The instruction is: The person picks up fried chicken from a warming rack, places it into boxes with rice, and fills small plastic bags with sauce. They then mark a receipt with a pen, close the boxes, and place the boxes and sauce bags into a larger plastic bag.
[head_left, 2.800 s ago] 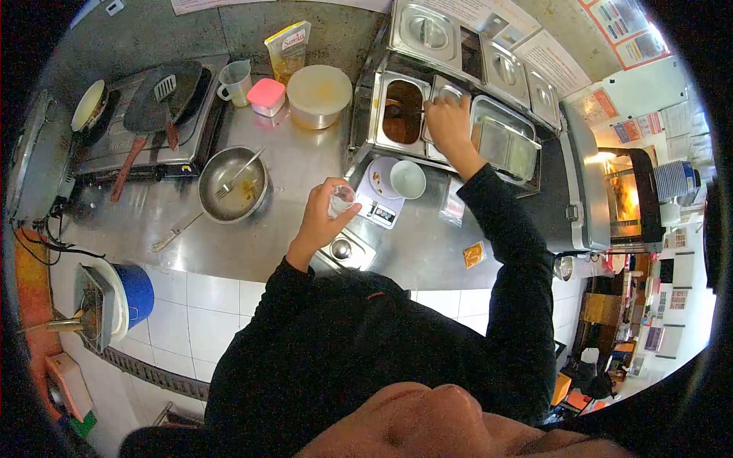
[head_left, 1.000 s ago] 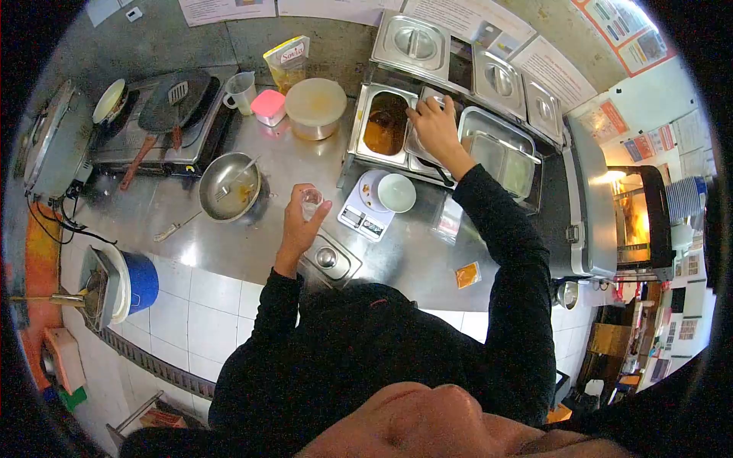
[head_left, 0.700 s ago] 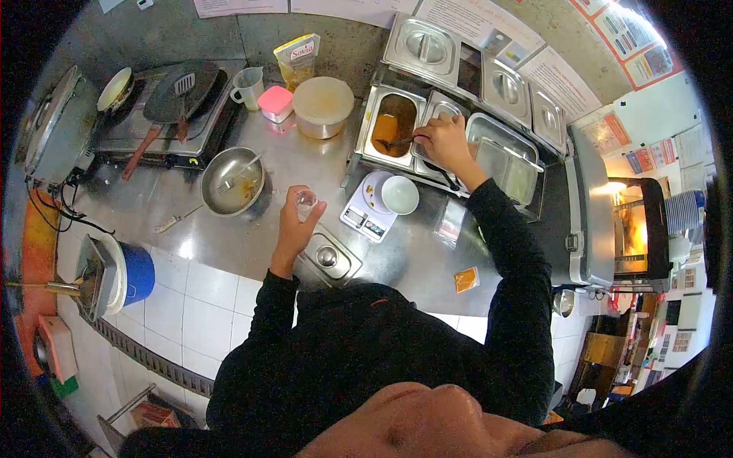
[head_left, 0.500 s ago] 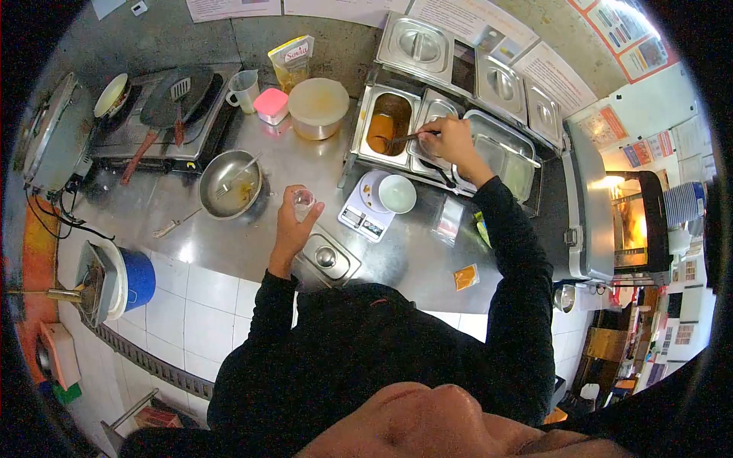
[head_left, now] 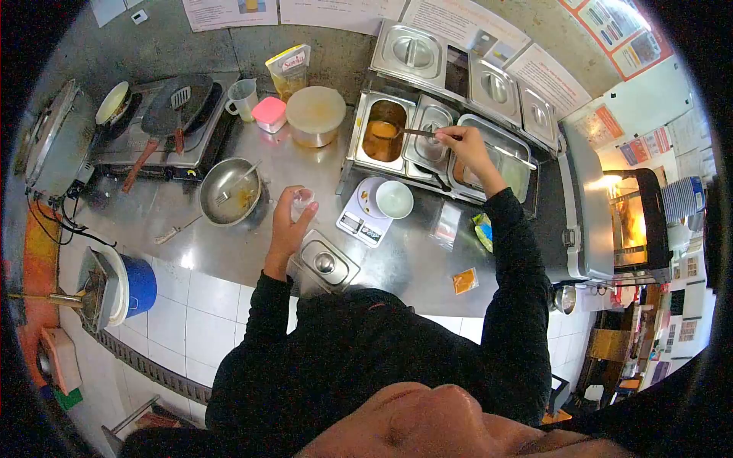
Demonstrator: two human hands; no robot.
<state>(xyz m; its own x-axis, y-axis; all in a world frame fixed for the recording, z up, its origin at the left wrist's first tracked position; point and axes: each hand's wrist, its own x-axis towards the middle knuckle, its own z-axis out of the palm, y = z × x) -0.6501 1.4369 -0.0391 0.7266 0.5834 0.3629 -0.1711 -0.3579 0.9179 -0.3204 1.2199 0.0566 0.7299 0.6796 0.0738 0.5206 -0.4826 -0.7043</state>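
My right hand (head_left: pixel 467 151) grips the dark handle of a ladle (head_left: pixel 416 132), fingers closed around its end. The ladle's bowl, full of orange-brown sauce, is over the open steel container (head_left: pixel 382 156) of the same sauce. In my left hand (head_left: pixel 285 229) is a small clear plastic cup (head_left: pixel 303 200), held over the counter; its contents are hard to make out. To the right of that hand stands a white kitchen scale (head_left: pixel 360 220) bearing a pale bowl (head_left: pixel 395 199). A steel lid (head_left: pixel 326 262) lies on the counter just below the cup.
A frying pan (head_left: pixel 216 211) with a fork sits at left, near a gas stove (head_left: pixel 153 145). Behind are a covered tub (head_left: pixel 315 114), a pink-lidded box (head_left: pixel 269 114) and a jug (head_left: pixel 243 99). Packets, including an orange one (head_left: pixel 464 281), lie at right.
The ladle has come up from the sauce, and its bowl now shows full. My right hand has shifted slightly right and down. The left hand with the cup stays nearly still.
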